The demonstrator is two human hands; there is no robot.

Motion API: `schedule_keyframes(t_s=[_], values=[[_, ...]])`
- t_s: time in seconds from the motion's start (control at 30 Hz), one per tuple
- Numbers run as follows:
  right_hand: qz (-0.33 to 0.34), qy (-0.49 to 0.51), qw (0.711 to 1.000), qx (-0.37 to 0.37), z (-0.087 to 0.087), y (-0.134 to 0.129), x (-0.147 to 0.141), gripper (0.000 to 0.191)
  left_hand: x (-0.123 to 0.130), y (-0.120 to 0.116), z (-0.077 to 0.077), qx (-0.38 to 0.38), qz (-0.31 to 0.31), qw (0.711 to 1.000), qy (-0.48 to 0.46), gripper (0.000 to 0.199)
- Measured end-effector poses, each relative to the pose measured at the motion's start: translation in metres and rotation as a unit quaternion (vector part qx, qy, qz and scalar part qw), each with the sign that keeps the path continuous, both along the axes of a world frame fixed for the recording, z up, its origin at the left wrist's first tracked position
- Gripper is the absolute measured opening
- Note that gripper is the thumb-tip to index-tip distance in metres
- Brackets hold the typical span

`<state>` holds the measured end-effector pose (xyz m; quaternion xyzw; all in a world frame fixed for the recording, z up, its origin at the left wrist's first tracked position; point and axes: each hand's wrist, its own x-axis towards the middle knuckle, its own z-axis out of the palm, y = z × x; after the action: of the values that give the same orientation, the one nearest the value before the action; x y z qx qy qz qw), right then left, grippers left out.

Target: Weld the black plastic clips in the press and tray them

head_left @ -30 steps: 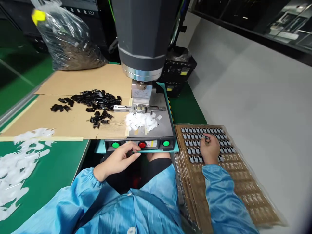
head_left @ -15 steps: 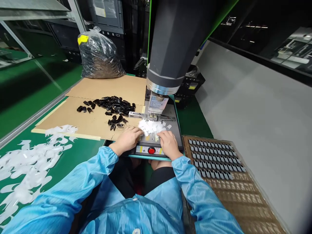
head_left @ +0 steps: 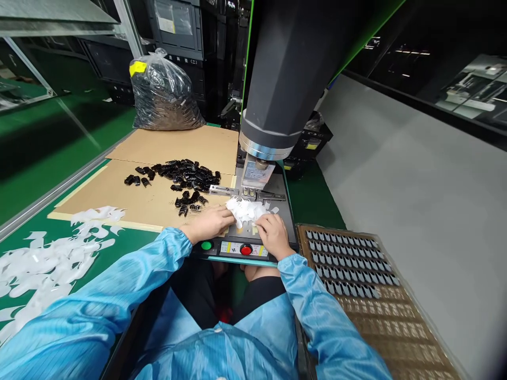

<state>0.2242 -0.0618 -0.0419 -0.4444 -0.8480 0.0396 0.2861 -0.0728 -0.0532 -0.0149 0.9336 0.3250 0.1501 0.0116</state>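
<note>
A heap of thin white film pieces [head_left: 246,211] lies on the dark metal bed of the machine [head_left: 285,219], below its press head [head_left: 257,174]. At the left edge of this heap is my left hand [head_left: 212,221], palm down, with its fingers together and bent; the tips meet the white pieces. My right hand [head_left: 273,234] rests at the near right edge, thumb and fingers drawn together low against the bed. Whatever either set of fingertips holds is hidden. A metal fixture [head_left: 249,193] sits just behind the heap.
Small black curved parts [head_left: 186,174] are spread on cardboard [head_left: 119,195] at left. More white film pieces [head_left: 47,264] cover the green table. A red button [head_left: 246,249] and green button [head_left: 206,245] face me. At right is a tray [head_left: 396,322] with rows of grey parts; a filled bag [head_left: 166,95] stands behind.
The view has tilted slightly, and the green button has come into sight beneath my left wrist. Both hands remain at the white heap, which looks pushed a little closer together.
</note>
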Motion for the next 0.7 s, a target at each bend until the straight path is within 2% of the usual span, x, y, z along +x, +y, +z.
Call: schedule_keyframes(t_s=[0.17, 0.3, 0.47, 0.57, 0.7], values=[[0.008, 0.115, 0.993, -0.022, 0.001, 0.002, 0.001, 0.015, 0.001, -0.014, -0.004, -0.042, 0.042, 0.989, -0.136, 0.029], [-0.031, 0.177, 0.983, -0.021, -0.004, 0.009, 0.000, 0.010, 0.004, -0.011, -0.003, -0.035, 0.049, 0.972, -0.229, 0.033], [-0.070, 0.184, 0.980, 0.014, -0.001, 0.036, -0.005, 0.028, 0.012, 0.021, -0.003, -0.013, 0.057, 0.960, -0.272, 0.028], [-0.072, 0.144, 0.987, 0.027, 0.006, 0.057, -0.013, 0.028, 0.022, 0.047, -0.005, -0.010, 0.082, 0.956, -0.280, 0.025], [-0.114, 0.069, 0.990, 0.041, 0.012, 0.078, -0.028, 0.027, 0.038, 0.076, -0.012, -0.015, 0.107, 0.963, -0.248, 0.024]])
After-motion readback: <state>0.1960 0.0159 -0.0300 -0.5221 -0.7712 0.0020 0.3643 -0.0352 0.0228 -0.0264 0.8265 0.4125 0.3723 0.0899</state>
